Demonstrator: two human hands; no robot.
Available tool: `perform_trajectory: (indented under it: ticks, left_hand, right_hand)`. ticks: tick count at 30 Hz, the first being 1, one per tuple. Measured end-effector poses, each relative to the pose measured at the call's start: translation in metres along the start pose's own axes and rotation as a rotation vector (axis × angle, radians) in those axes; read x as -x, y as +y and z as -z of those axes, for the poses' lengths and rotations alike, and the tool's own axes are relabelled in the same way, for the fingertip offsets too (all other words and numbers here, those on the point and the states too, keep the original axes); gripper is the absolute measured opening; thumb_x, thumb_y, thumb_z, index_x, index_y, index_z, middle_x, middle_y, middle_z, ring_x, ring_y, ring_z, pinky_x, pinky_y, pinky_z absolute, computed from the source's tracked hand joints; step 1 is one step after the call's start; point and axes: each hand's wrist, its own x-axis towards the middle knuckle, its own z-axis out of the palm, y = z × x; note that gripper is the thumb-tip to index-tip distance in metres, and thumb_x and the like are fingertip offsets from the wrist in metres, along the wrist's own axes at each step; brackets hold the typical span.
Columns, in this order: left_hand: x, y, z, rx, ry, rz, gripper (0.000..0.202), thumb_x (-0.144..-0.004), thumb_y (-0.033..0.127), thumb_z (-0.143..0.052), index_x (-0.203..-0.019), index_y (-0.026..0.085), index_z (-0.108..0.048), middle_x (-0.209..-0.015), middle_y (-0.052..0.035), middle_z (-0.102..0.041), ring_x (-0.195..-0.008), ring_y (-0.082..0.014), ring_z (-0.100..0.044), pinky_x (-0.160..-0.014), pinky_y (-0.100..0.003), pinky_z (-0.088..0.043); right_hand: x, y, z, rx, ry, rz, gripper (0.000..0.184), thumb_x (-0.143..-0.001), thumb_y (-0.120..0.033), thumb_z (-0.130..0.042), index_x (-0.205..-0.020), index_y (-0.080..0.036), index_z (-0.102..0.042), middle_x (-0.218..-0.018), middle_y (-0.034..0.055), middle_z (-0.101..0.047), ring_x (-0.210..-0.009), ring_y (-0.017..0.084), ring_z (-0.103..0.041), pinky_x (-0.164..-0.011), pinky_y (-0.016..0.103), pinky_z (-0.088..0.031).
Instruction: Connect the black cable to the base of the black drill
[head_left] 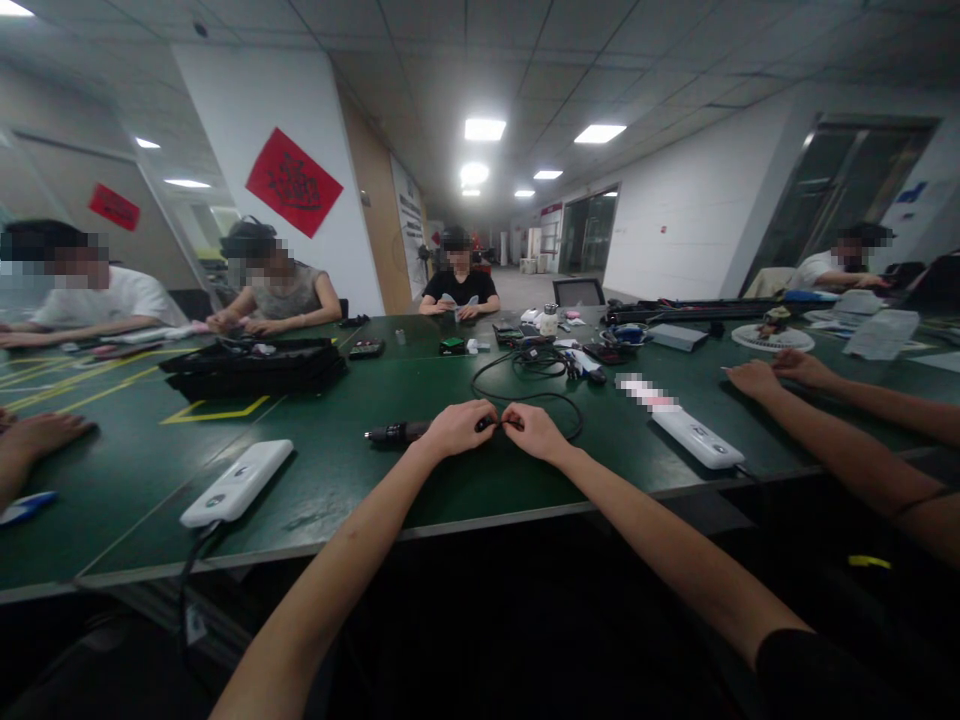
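Observation:
A dark, cylindrical electric screwdriver [397, 433] lies on the green table, its metal tip pointing left. My left hand [459, 428] is closed over the screwdriver's rear end, where a short black piece shows between the fingers. Close beside it, my right hand [534, 430] pinches a thin black cable [579, 412] near that end. The fingertips of both hands nearly meet, and they partly hide the joint between cable and tool. From my right hand the cable loops back to a coiled heap on the table.
White power strips lie left [238, 484] and right [697, 436]. Black trays [255, 368] stand at the back left. Electronic parts and a white jar [548, 320] sit behind the cable. Co-workers' hands rest at the far left [45, 438] and right [754, 380]; others sit across the table.

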Motion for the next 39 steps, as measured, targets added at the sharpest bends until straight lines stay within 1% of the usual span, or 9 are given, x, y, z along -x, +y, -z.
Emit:
perform_trajectory:
  ticks: [7,13,16,22,25,30,34,36,39]
  left_hand:
    - [-0.0004,-0.0014,-0.0011,-0.005,0.002,0.012,0.022,-0.096,0.042,-0.058,-0.112,0.027,-0.064,-0.11,-0.0026,-0.07,-0.101,-0.0208,-0.068,-0.087,-0.031,-0.052]
    - [0.001,0.0021,0.0024,-0.026,-0.014,0.012,0.023,-0.095,0.039,-0.058,-0.116,0.029,-0.064,-0.112,-0.0021,-0.07,-0.104,-0.0211,-0.067,-0.089,-0.03,-0.052]
    - [0.0003,0.003,0.0028,-0.042,-0.016,0.029,0.024,-0.097,0.043,-0.056,-0.114,0.027,-0.064,-0.11,-0.0032,-0.07,-0.103,-0.0216,-0.067,-0.088,-0.031,-0.052]
    - [0.0006,0.0049,0.0043,-0.058,-0.042,0.027,0.024,-0.095,0.038,-0.058,-0.116,0.029,-0.064,-0.112,-0.002,-0.071,-0.104,-0.021,-0.068,-0.09,-0.03,-0.052]
    - [0.0,0.0051,0.004,-0.068,-0.045,0.052,0.025,-0.098,0.043,-0.055,-0.115,0.028,-0.064,-0.111,-0.0027,-0.072,-0.1,-0.0213,-0.069,-0.086,-0.03,-0.052]
    - [0.0004,0.0059,0.0043,-0.076,-0.079,0.042,0.031,-0.099,0.048,-0.056,-0.116,0.023,-0.065,-0.109,-0.0047,-0.072,-0.098,-0.0217,-0.069,-0.088,-0.035,-0.053]
    - [0.0009,0.0063,0.0046,-0.081,-0.093,0.044,0.037,-0.101,0.049,-0.056,-0.119,0.017,-0.064,-0.108,-0.007,-0.07,-0.095,-0.0203,-0.067,-0.09,-0.04,-0.053]
    - [0.0009,0.006,0.0044,-0.086,-0.088,0.054,0.035,-0.102,0.048,-0.054,-0.118,0.019,-0.063,-0.107,-0.0065,-0.071,-0.094,-0.0206,-0.068,-0.088,-0.038,-0.053]
    - [0.001,0.0055,0.0042,-0.089,-0.083,0.053,0.029,-0.099,0.046,-0.055,-0.119,0.027,-0.063,-0.107,-0.004,-0.073,-0.098,-0.0216,-0.069,-0.086,-0.033,-0.052]
  right_hand:
    - [-0.0001,-0.0006,-0.0003,-0.009,0.004,-0.005,0.009,-0.087,-0.021,-0.065,-0.095,-0.022,-0.068,-0.084,0.001,-0.068,-0.075,0.017,-0.059,-0.069,0.026,-0.043]
    - [-0.0001,-0.002,0.0007,-0.007,-0.005,-0.016,0.01,-0.087,-0.021,-0.064,-0.096,-0.022,-0.068,-0.084,0.0008,-0.068,-0.075,0.017,-0.059,-0.069,0.026,-0.043]
    - [-0.0001,-0.0032,0.0018,0.001,-0.009,-0.021,0.009,-0.087,-0.021,-0.064,-0.096,-0.022,-0.068,-0.083,0.0004,-0.067,-0.074,0.017,-0.059,-0.07,0.026,-0.043]
    - [-0.0002,-0.0062,0.0044,0.029,-0.016,-0.036,0.01,-0.088,-0.021,-0.065,-0.097,-0.023,-0.068,-0.096,0.0029,-0.068,-0.083,0.018,-0.061,-0.075,0.027,-0.045]
    - [0.0001,-0.007,0.0044,0.044,-0.027,-0.055,0.011,-0.089,-0.023,-0.066,-0.1,-0.024,-0.068,-0.101,0.0033,-0.069,-0.084,0.018,-0.062,-0.075,0.027,-0.045]
    - [0.0006,-0.0071,0.0033,0.075,-0.049,-0.105,0.011,-0.091,-0.027,-0.066,-0.103,-0.026,-0.067,-0.088,0.0006,-0.071,-0.075,0.019,-0.062,-0.066,0.026,-0.038]
    - [0.0011,-0.0078,0.0042,0.089,-0.056,-0.113,0.01,-0.092,-0.029,-0.066,-0.102,-0.027,-0.067,-0.088,-0.0002,-0.072,-0.076,0.019,-0.062,-0.064,0.026,-0.035]
    - [0.0014,-0.0086,0.0051,0.092,-0.062,-0.113,0.01,-0.092,-0.029,-0.065,-0.102,-0.027,-0.067,-0.091,-0.0002,-0.072,-0.077,0.019,-0.063,-0.064,0.026,-0.035]
    - [0.0018,-0.0095,0.0062,0.096,-0.069,-0.112,0.01,-0.093,-0.03,-0.065,-0.102,-0.028,-0.067,-0.093,-0.0002,-0.073,-0.079,0.019,-0.063,-0.065,0.026,-0.035]
